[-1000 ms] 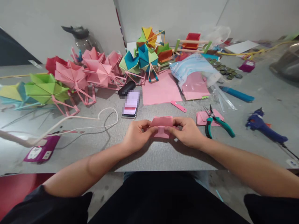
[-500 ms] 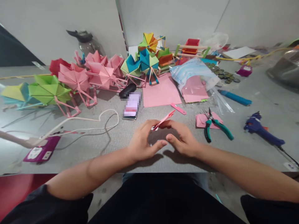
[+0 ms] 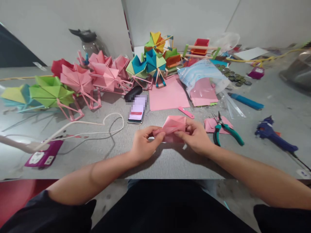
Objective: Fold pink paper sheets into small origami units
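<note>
A folded piece of pink paper is held up between both hands, just above the grey table. My left hand pinches its left end with thumb and fingers. On the other end, my right hand is closed, its thumb lying across the near face. Pliers with green handles rest on more folded pink paper, right of my right hand. Beyond the held paper lie a small pink cutter-like strip and flat pink sheets. A phone sits beyond my left hand.
Pink paper wheel models and a green one stand at the back left. A blue glue gun lies at the right, a blue cutter behind it. White cable loops at left near a purple box.
The pink paper has turned from nearly edge-on to showing its broad folded face. Both thumbs, earlier apart from it, now press on its near side.
</note>
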Demonstrator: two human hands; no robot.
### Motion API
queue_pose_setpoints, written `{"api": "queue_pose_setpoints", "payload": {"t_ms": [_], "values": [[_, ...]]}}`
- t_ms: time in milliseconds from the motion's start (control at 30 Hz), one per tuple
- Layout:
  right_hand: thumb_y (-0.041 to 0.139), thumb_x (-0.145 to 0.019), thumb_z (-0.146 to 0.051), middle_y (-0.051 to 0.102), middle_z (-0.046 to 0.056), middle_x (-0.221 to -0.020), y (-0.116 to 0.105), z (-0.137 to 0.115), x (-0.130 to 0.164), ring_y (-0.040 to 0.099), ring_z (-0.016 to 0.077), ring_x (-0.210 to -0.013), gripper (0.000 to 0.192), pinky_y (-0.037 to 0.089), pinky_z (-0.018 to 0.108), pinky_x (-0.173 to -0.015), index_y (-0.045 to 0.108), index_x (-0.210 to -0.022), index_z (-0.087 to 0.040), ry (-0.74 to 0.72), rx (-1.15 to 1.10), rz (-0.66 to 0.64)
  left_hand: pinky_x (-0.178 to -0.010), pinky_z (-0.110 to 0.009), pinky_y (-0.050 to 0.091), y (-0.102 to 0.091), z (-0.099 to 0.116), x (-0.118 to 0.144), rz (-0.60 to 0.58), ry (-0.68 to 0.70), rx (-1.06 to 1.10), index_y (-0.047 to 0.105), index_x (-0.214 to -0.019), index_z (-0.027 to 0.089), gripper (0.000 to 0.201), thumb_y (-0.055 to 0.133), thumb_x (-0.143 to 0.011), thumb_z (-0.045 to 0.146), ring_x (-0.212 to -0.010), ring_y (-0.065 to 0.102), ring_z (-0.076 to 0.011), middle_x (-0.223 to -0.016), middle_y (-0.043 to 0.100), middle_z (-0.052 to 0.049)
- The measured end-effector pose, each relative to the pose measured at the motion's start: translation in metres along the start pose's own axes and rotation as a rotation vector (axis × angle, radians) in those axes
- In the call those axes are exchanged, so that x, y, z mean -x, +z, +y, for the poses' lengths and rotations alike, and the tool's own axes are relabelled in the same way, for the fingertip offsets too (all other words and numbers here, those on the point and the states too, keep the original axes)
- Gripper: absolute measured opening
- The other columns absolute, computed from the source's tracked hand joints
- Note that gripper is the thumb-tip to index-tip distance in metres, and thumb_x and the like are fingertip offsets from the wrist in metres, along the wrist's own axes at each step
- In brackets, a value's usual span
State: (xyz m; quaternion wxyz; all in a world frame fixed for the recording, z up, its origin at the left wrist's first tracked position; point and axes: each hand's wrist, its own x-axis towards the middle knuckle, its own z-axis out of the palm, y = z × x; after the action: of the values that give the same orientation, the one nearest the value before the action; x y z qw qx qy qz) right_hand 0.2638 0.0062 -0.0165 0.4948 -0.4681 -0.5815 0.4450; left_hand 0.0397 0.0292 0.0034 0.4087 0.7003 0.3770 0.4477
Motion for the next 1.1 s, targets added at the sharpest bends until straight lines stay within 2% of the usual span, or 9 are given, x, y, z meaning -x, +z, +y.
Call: {"api": "queue_pose_setpoints", "payload": {"t_ms": [67,133,333,467,600,767,900,1100], "values": [[0.086,-0.088,-0.053,0.080,0.010,-0.102,0.000,-0.002,0.002,0.077,0.0277,-0.090,0.043,0.067,0.049,-0.084,0.075,-0.116,-0.023,0.052,-0.011,-0.055,-0.065,-0.025,0.057,0.000,-0.001,-0.001,-0.018,-0.062,0.048,0.078,-0.090,0.017,0.014,0.072,-0.094,0.028,-0.067,0.070,-0.0139,-0.075,0.077,-0.003],[0.088,-0.087,-0.052,0.081,0.010,-0.101,0.000,-0.005,0.005,0.076,0.0277,-0.089,0.040,0.066,0.049,-0.084,0.078,-0.111,-0.023,0.034,0.030,-0.037,-0.062,-0.024,0.055,0.000,-0.001,-0.001,-0.032,-0.109,0.082,0.077,-0.088,0.016,0.014,0.073,-0.093,0.028,-0.064,0.067,-0.0130,-0.075,0.076,-0.003],[0.078,-0.093,-0.045,0.082,0.008,-0.094,0.002,-0.009,0.003,0.076,0.0249,-0.084,0.025,0.063,0.041,-0.078,0.082,-0.098,-0.021,-0.025,0.138,-0.001,-0.062,-0.024,0.053,-0.001,0.002,-0.005,-0.094,-0.157,0.098,0.080,-0.092,0.015,0.015,0.079,-0.089,0.030,-0.067,0.067,-0.0131,-0.079,0.078,-0.003],[0.078,-0.094,-0.044,0.083,0.008,-0.092,0.001,-0.011,0.003,0.075,0.0239,-0.081,0.025,0.062,0.037,-0.072,0.083,-0.099,-0.021,-0.023,0.194,-0.043,-0.066,-0.025,0.056,-0.002,0.002,-0.006,-0.111,-0.156,0.144,0.080,-0.094,0.016,0.017,0.081,-0.088,0.032,-0.074,0.071,-0.0151,-0.087,0.081,-0.006],[0.077,-0.092,-0.035,0.082,0.005,-0.093,0.001,-0.013,0.003,0.074,0.0215,-0.080,0.021,0.061,0.035,-0.071,0.082,-0.109,-0.022,-0.052,0.191,-0.075,-0.053,-0.022,0.047,0.000,-0.002,-0.005,-0.080,-0.164,0.132,0.078,-0.085,0.016,0.010,0.078,-0.087,0.026,-0.059,0.060,-0.0111,-0.073,0.075,-0.002],[0.077,-0.094,-0.033,0.075,0.002,-0.085,0.000,-0.010,0.002,0.070,0.0181,-0.075,0.009,0.059,0.032,-0.068,0.078,-0.095,-0.024,-0.110,0.127,-0.084,-0.050,-0.020,0.043,-0.001,-0.003,-0.006,-0.112,-0.178,0.198,0.078,-0.088,0.016,0.009,0.074,-0.085,0.023,-0.055,0.057,-0.0092,-0.071,0.073,-0.001],[0.079,-0.096,-0.036,0.079,0.004,-0.089,-0.005,-0.009,0.001,0.073,0.0185,-0.079,0.012,0.061,0.032,-0.071,0.080,-0.097,-0.024,-0.122,0.072,-0.128,-0.052,-0.021,0.044,-0.004,0.001,-0.004,-0.136,-0.173,0.222,0.081,-0.089,0.017,0.010,0.073,-0.085,0.024,-0.057,0.057,-0.0099,-0.073,0.074,-0.001],[0.076,-0.099,-0.041,0.084,0.006,-0.094,-0.012,-0.011,0.002,0.077,0.0194,-0.082,0.019,0.062,0.032,-0.069,0.088,-0.104,-0.027,-0.078,0.021,-0.190,-0.052,-0.023,0.045,-0.007,0.003,0.000,-0.062,-0.148,0.272,0.085,-0.086,0.019,0.010,0.077,-0.082,0.025,-0.057,0.057,-0.0114,-0.071,0.075,-0.002]]}}
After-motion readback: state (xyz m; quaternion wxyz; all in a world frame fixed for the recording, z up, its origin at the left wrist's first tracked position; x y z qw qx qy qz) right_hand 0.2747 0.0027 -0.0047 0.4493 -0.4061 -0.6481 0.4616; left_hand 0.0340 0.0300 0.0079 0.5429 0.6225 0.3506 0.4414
